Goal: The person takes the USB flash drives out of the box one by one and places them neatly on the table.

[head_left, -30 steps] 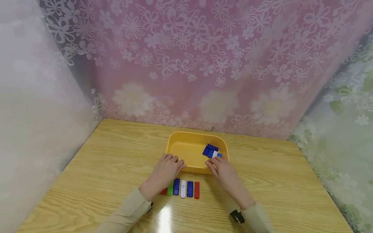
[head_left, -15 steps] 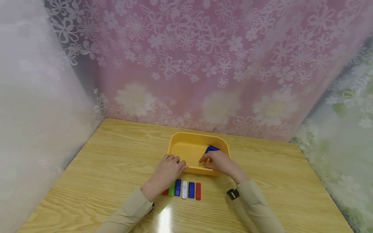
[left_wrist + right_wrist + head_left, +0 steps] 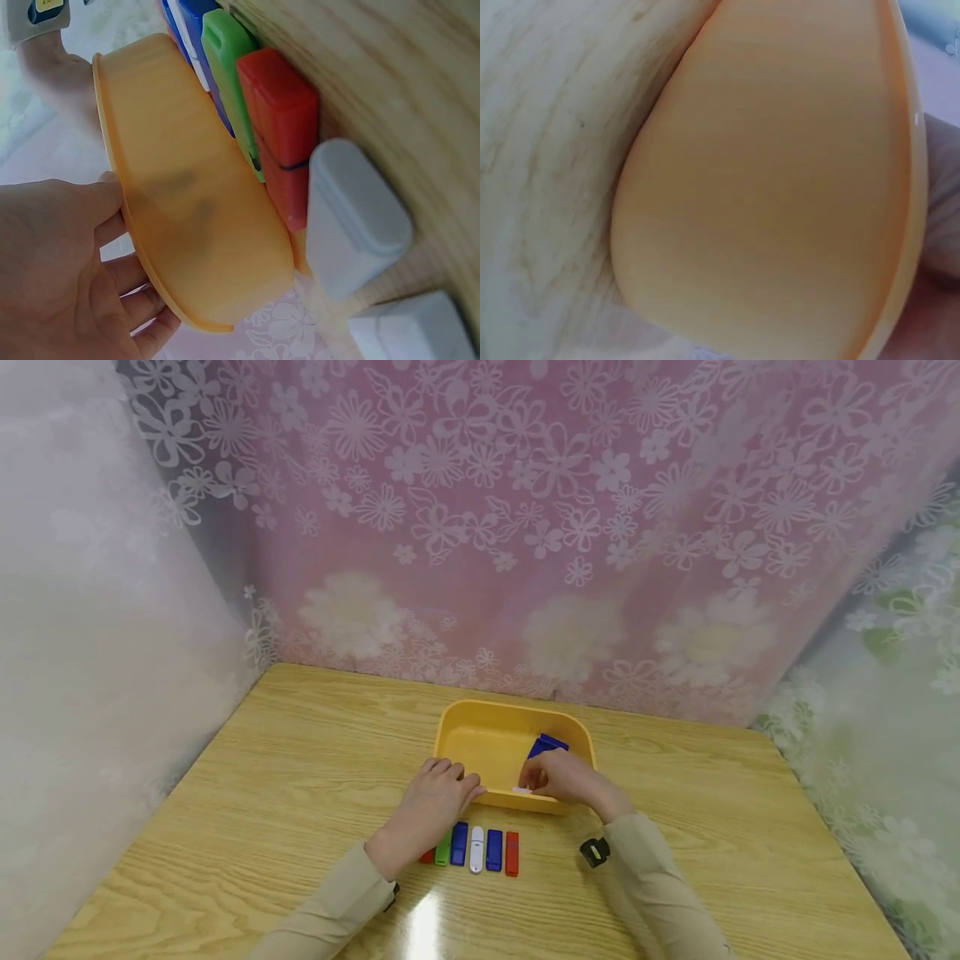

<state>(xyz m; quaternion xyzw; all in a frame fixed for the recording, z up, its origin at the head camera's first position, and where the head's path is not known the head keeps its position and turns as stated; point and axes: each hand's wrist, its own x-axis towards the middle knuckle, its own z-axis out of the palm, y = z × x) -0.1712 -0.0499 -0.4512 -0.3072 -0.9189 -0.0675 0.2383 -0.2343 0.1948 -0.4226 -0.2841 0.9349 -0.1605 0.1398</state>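
A yellow plastic box [image 3: 491, 720] stands on the table. My left hand [image 3: 432, 797] holds its near left rim, fingers bent over the edge; in the left wrist view the thumb lies along the rim. Inside, near the front wall, my right hand [image 3: 562, 774] pinches a small white piece [image 3: 521, 790], apparently a USB stick. Blue USB sticks [image 3: 548, 744] lie beyond that hand, which partly covers them. In front of the box runs a row: red [image 3: 281, 120], green USB stick [image 3: 443, 850], blue, white USB stick [image 3: 477, 850], blue, and red USB stick [image 3: 512, 853].
Two pale sticks, a grey one [image 3: 352, 217] and a white one [image 3: 412, 330], extend the row at its left end, under my left hand. Flowered curtains [image 3: 480, 527] enclose the wooden table [image 3: 315, 752] at the back and sides.
My right hand has gone from the box's front right rim down inside, over the sticks. A white piece now shows at its fingertips. My left hand stays on the rim.
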